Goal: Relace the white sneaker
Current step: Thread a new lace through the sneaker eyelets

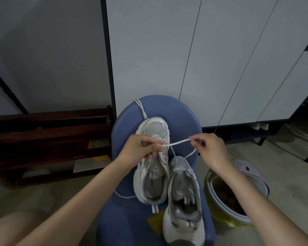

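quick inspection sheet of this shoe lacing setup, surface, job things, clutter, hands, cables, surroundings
surface: blue stool carrying both shoes, on a pale floor.
job's things: white sneaker lying toe away from the person; white lace stretched between the hands over its eyelets. Second sneaker beside it, to the right and nearer the person.
clutter: loose lace trailing over the stool's far edge; yellow scrap under the second sneaker.
grippers: left hand pinches the lace at the eyelets; right hand pinches its other end, held up.
cables: nothing seen.
surroundings: dark wooden rack left, white cabinet doors behind, open bin with yellow liner right.
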